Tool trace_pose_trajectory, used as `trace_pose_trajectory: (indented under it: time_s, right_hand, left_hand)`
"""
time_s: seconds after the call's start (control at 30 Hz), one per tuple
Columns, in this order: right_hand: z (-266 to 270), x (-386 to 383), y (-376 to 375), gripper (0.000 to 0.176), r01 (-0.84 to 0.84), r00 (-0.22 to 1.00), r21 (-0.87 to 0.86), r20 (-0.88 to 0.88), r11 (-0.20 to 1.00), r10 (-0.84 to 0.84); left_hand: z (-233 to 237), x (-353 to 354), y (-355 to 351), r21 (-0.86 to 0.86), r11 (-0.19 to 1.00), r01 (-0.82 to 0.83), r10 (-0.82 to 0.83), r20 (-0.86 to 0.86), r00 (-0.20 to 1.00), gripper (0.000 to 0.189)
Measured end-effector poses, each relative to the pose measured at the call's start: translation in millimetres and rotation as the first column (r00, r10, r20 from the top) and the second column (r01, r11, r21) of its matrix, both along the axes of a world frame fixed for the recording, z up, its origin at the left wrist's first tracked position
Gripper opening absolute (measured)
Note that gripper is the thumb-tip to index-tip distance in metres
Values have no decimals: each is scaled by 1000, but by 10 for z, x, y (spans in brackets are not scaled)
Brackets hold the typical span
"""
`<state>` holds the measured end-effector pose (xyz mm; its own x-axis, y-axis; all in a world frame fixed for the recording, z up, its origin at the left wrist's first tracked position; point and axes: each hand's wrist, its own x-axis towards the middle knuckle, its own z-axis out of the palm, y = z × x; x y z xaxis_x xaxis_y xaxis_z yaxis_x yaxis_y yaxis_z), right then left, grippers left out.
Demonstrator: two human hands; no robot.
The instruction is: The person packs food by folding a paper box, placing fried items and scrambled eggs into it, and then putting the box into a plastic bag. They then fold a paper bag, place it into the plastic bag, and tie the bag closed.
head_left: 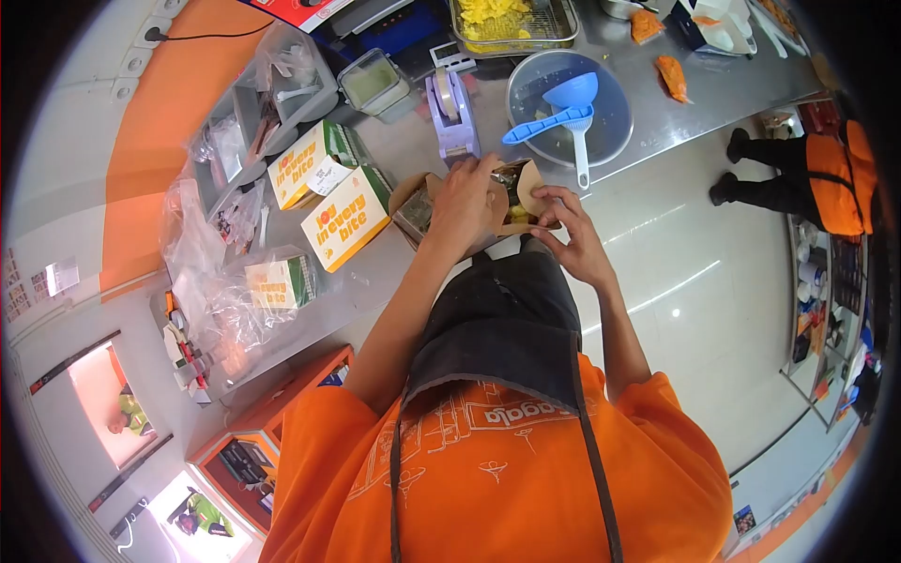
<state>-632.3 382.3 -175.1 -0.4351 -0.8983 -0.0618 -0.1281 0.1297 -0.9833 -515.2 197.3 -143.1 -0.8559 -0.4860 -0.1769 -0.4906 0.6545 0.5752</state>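
An opened cardboard box (510,214) is held between the two hands, at the near edge of the metal tabletop (648,145). Its right-hand edge is pinched by the right grip (578,239), with thumb and forefinger brought close together on the cardboard. The left grip (462,205) is laid across the box from the other side, with its fingers bent over the cardboard; whether anything is pinched there cannot be told, as the fingertips are partly hidden. Some food is seen inside the box, between the grips, but it is too small to be made out.

Just beyond the left grip, a purple tape dispenser (451,117) is placed. To the left of that grip, two printed boxes (347,220) are set side by side, and farther left a smaller printed carton (278,284) is seen among clear plastic bags (221,305). Beyond the right grip, a metal bowl (615,122) is stood, with a blue scoop (571,91) and a white-handled utensil (582,155) rested in it. Farther beyond both grips, a tray (521,44) is filled partly with yellow food (490,21). Well to the right of the right grip, another person in an orange top (833,183) can be seen.
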Motion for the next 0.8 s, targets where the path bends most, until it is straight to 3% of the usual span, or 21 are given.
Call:
trace_pose_trajectory:
  time_s: [0.03,0.2,0.33,0.43,0.53,0.63,0.73,0.8]
  right_hand:
    - [-21,-16,40,18,-30,1000,-36,-6,999,30]
    - [-150,-124,59,20,-132,991,-165,-54,977,125]
    - [-144,-31,-114,18,30,983,-96,-180,995,-47]
    - [-189,60,-204,19,115,971,-48,-207,992,-122]
    - [-285,55,-238,17,136,975,-51,-170,989,-143]
    - [-309,-19,-184,15,82,997,-81,-2,993,-82]
    - [-307,-51,-142,12,49,987,-106,160,993,-32]
    - [-319,-44,-159,10,59,988,-119,146,991,-41]
  left_hand:
    - [30,9,1,73,997,-26,24,24,999,55]
    - [0,18,-3,48,998,-30,30,-1,1000,54]
    - [14,18,52,79,997,-24,22,21,1000,57]
    - [-179,75,150,-42,999,28,-31,-56,998,58]
    - [-288,129,338,-205,978,32,-48,-77,996,58]
    - [-270,134,396,-251,962,110,-114,-2,994,57]
    - [-111,126,311,-158,968,196,-177,127,976,58]
    - [-50,130,217,-128,964,234,-224,85,971,60]
